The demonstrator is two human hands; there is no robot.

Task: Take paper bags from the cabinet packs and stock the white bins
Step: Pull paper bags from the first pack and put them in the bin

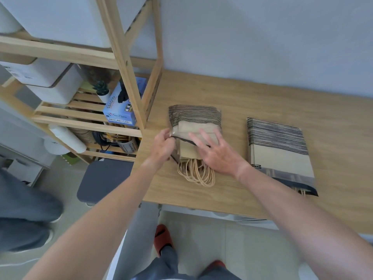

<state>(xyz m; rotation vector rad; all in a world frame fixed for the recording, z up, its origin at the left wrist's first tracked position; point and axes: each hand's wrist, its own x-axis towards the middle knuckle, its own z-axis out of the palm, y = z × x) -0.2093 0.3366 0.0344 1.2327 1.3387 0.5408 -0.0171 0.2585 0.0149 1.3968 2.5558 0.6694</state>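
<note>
Clear plastic pack of brown paper bags with striped tops [194,126] lies on wooden desk [262,102]. Left hand [162,145] grip pinches pack's mouth; right hand [217,153] lies flat, released. Risk: film tearing, twine handles snagging, bags spilling

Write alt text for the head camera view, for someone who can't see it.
Two bare hands work at an open plastic pack of paper bags on a wooden table: left hand pinches the wrapper's edge, right hand lies on the bags. A second pack lies to the right.
</note>
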